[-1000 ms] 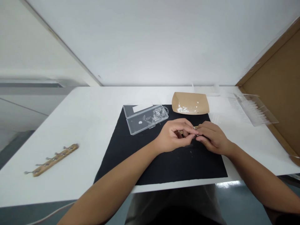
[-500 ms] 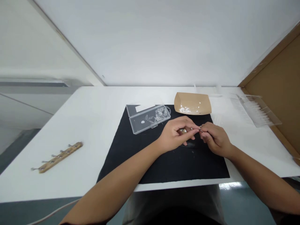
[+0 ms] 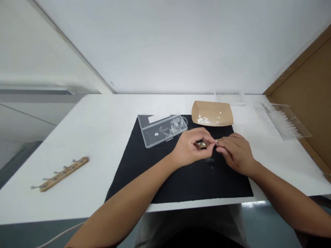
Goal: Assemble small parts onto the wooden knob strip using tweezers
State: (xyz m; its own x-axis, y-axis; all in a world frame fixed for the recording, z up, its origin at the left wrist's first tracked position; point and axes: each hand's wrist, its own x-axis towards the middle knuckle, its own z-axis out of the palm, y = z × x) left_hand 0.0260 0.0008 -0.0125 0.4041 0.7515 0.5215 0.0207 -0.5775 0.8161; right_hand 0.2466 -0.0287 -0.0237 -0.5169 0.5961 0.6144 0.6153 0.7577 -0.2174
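Note:
My left hand [image 3: 192, 146] has its thumb and index finger closed in a pinch. The tiny thing between those fingertips is too small to name. Touching them from the right is my right hand [image 3: 236, 151], its fingers curled closed on a small metal stem [image 3: 216, 144], mostly hidden. Behind and between the hands lies a wooden strip [image 3: 203, 145] with white dots on it, partly covered by my fingers. A black mat [image 3: 181, 182] is underneath.
Up-left of my hands, an open clear plastic box [image 3: 155, 137] holds several clear nail tips [image 3: 176, 125]. A brown paper tray [image 3: 213, 108] with white bits stands behind. At left lies another wooden strip [image 3: 64, 174] with metal stems; clear trays [image 3: 283, 124] are at right.
My left pinch has shifted slightly left and more of the wooden strip shows between my hands. My right fingers have straightened a little over the metal stem. The view has tilted slightly.

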